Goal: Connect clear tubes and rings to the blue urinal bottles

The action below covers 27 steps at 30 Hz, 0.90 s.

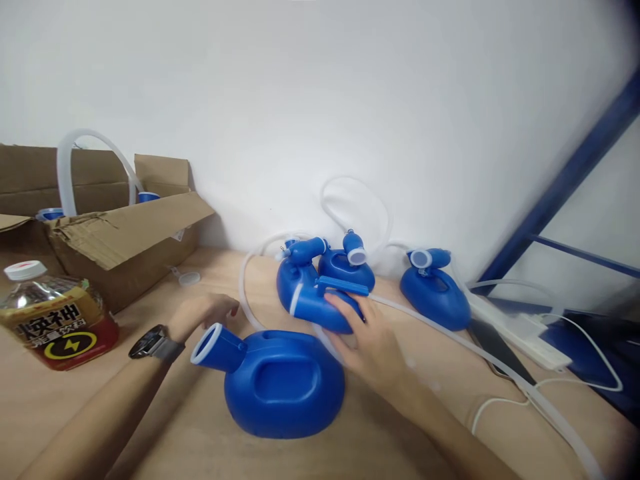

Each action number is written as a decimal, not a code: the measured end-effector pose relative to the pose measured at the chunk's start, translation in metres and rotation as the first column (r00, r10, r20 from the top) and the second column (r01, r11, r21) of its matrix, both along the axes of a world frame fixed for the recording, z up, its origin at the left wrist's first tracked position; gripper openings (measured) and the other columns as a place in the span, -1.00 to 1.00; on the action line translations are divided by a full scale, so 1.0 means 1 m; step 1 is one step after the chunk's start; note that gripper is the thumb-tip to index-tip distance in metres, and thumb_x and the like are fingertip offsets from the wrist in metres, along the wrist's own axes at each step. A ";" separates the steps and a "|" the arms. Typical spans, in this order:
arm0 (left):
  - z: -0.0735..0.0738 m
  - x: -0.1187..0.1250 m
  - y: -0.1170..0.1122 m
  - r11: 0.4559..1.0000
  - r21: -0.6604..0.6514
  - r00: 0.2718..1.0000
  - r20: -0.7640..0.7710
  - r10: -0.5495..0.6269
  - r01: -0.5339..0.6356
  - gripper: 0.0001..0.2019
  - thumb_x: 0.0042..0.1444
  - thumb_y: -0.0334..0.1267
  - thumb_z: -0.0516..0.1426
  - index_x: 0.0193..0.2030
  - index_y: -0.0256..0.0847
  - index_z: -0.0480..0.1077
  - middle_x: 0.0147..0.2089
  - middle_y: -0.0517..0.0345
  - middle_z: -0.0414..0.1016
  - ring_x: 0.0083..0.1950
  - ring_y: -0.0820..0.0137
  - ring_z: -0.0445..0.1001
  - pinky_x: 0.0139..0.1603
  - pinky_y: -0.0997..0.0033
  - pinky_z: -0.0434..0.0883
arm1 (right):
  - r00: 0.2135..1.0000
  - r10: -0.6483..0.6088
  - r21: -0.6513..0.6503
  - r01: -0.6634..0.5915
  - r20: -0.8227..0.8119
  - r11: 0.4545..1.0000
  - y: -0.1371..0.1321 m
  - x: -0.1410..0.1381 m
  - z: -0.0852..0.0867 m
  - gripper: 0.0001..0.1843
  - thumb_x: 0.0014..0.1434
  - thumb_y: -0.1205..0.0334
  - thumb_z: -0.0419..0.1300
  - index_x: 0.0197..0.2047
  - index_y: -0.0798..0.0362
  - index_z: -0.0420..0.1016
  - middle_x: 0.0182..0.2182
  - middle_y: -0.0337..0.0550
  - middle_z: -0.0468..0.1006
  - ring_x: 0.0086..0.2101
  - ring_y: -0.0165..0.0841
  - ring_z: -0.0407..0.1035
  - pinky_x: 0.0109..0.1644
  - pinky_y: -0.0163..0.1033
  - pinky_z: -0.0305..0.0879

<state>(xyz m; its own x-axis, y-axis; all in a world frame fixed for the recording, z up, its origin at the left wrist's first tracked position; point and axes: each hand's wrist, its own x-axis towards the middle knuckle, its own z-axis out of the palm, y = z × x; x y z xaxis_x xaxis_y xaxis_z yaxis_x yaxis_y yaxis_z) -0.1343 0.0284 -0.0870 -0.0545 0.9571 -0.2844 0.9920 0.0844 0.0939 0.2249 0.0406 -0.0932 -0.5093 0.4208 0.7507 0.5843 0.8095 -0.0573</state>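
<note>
The right hand (373, 340) rests with fingers spread against a blue jug (313, 300) at bench (450, 373) centre, touching, not clamped. The left hand (207, 312), at nine o'clock of it, lies loosely curled on the bench, holding nothing. A larger blue jug (280, 383) sits at six o'clock. A drink bottle (55, 320) stands far left.

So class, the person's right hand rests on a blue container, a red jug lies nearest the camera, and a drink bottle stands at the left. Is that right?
Not quite. The jug nearest the camera is blue, not red, as the head view shows. The rest holds: the right hand rests on a blue container, and the drink bottle is at the left.
</note>
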 end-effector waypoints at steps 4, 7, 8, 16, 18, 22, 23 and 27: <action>0.052 0.004 0.012 0.986 0.102 0.972 0.184 -0.148 0.131 -0.27 -0.04 -0.02 0.32 0.32 -0.06 0.41 0.24 -0.07 0.52 0.14 0.06 0.55 0.12 0.19 0.51 | 0.991 0.019 -0.133 -0.037 -0.131 0.990 0.003 0.011 0.021 -0.46 0.35 0.12 0.27 0.35 -0.15 0.31 0.22 0.06 0.45 0.15 -0.03 0.48 0.08 0.05 0.60; 0.088 0.020 -0.001 0.925 0.347 0.801 0.504 -0.322 0.153 -0.23 0.10 0.07 0.33 0.42 -0.03 0.26 0.31 -0.03 0.46 0.28 0.07 0.47 0.21 0.22 0.49 | 0.982 0.052 -0.250 -0.098 -0.183 0.963 0.002 0.017 0.035 -0.42 0.31 0.05 0.32 0.34 -0.17 0.33 0.24 0.01 0.43 0.21 -0.04 0.45 0.12 0.01 0.60; 0.095 0.027 -0.006 0.896 0.418 0.723 0.572 -0.388 0.150 -0.23 0.09 0.04 0.36 0.41 -0.03 0.26 0.36 -0.04 0.42 0.34 0.06 0.44 0.27 0.20 0.47 | 0.979 0.064 -0.282 -0.117 -0.191 0.952 0.001 0.018 0.038 -0.41 0.29 0.03 0.34 0.33 -0.17 0.33 0.23 0.00 0.44 0.21 -0.05 0.45 0.13 0.01 0.59; 0.095 0.068 -0.021 0.793 0.565 0.451 0.661 -0.600 0.227 -0.03 -0.01 -0.16 0.49 0.50 0.06 0.15 0.45 -0.09 0.34 0.37 0.02 0.43 0.38 -0.04 0.43 | 0.963 0.155 -0.435 -0.239 -0.220 0.868 -0.001 0.001 0.037 -0.31 0.22 -0.02 0.41 0.36 -0.23 0.34 0.25 -0.01 0.42 0.20 -0.06 0.45 -0.14 -0.15 0.68; 0.096 0.070 -0.023 0.774 0.596 0.444 0.647 -0.620 0.212 -0.06 0.00 -0.15 0.48 0.50 0.04 0.19 0.45 -0.07 0.35 0.40 0.01 0.41 0.40 -0.04 0.42 | 0.963 0.178 -0.355 -0.241 -0.202 0.903 0.003 -0.005 0.038 -0.31 0.20 -0.03 0.44 0.34 -0.23 0.36 0.22 -0.01 0.43 0.21 -0.05 0.43 -0.04 -0.08 0.66; 0.098 0.067 -0.026 0.715 0.687 0.388 0.628 -0.674 0.130 -0.11 -0.01 -0.15 0.49 0.45 0.00 0.29 0.43 -0.04 0.40 0.40 0.01 0.42 0.44 -0.04 0.39 | 0.957 0.194 -0.160 -0.231 -0.216 0.960 0.013 -0.017 0.040 -0.31 0.14 -0.08 0.48 0.28 -0.22 0.40 0.17 -0.02 0.49 0.18 -0.04 0.47 0.13 0.04 0.58; 0.097 0.066 -0.026 0.699 0.705 0.380 0.616 -0.689 0.124 -0.11 -0.02 -0.15 0.50 0.45 -0.02 0.30 0.41 -0.06 0.42 0.39 0.00 0.42 0.43 -0.05 0.40 | 0.953 0.199 -0.135 -0.234 -0.229 0.963 0.014 -0.020 0.039 -0.32 0.14 -0.09 0.48 0.26 -0.20 0.40 0.16 -0.02 0.50 0.16 -0.04 0.48 0.14 0.04 0.58; 0.092 0.070 -0.022 0.628 0.764 0.409 0.532 -0.741 0.145 -0.20 0.05 -0.16 0.46 0.43 -0.06 0.34 0.36 -0.08 0.47 0.37 -0.01 0.44 0.40 -0.02 0.41 | 0.934 0.233 -0.054 -0.256 -0.272 0.965 0.013 -0.027 0.034 -0.42 0.20 -0.03 0.44 0.21 -0.14 0.40 0.10 -0.02 0.56 0.12 -0.06 0.53 0.10 0.03 0.59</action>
<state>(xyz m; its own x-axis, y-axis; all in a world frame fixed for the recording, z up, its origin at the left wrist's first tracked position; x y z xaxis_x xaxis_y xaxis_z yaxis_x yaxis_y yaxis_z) -0.0641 0.0063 0.0048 0.3723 0.7089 0.5991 0.3335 -0.7045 0.6264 0.1978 0.0535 -0.0596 -0.3961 0.3775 0.8370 0.3240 0.9104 -0.2573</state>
